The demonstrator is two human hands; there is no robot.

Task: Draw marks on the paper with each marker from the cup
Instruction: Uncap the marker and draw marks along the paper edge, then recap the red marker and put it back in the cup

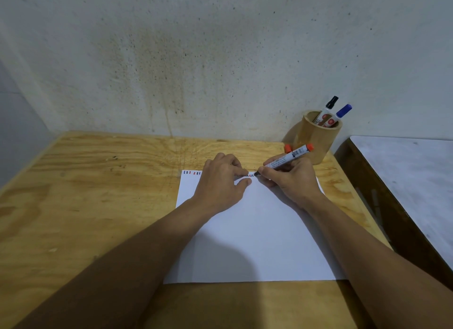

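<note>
Table (98,181): unfinished plywood, matt, with coarse visible grain and knots. Paper (257,230): smooth, matt white sheet. Cup (316,139), far right: turned wood, smooth, low sheen. Markers in the cup: black-capped marker (329,106) and blue-capped marker (342,112), glossy plastic with printed labels. Red marker (286,158): smooth plastic barrel. Wall (196,58): rough, speckled, stained plaster.

dim indoor light | soft head shadow on paper (257,230) | wide-angle edge bending
</note>
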